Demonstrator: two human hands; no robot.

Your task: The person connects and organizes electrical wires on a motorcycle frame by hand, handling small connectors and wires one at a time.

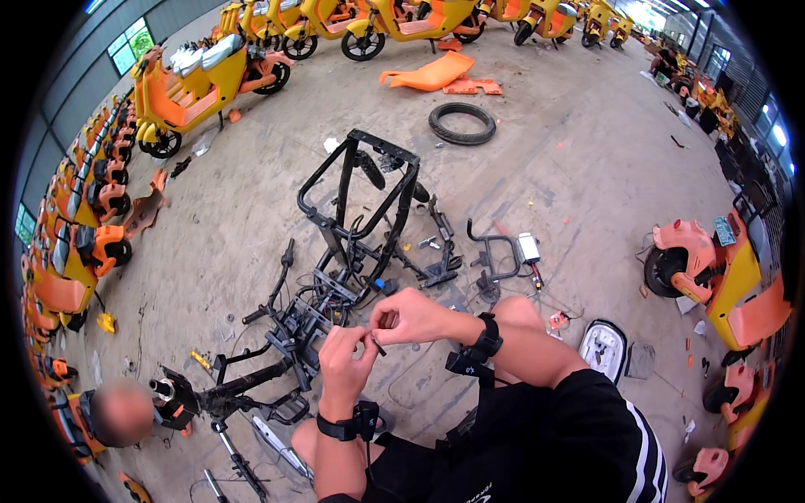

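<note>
My left hand (345, 360) and my right hand (411, 318) meet over the scooter frame, fingertips pinched together. Between them is a small dark, thin piece (379, 346), whose kind I cannot make out; both hands seem to pinch it. Just beyond and left of my hands lies the stripped black scooter frame (360, 138), with its rear loop raised at the far end and bare cables (331, 295) along the middle. Its head tube (163, 387) points to the lower left. Black straps with small boxes circle both my wrists.
Around the frame lie a black bent-tube part (495, 260), a white box-like unit (527, 247), a fork tube (239, 461) and a white-lined shell (603, 350). Farther off are a tire (462, 123) and orange panels (429, 73). Yellow scooters (197, 96) stand around; another person (117, 411) is at left.
</note>
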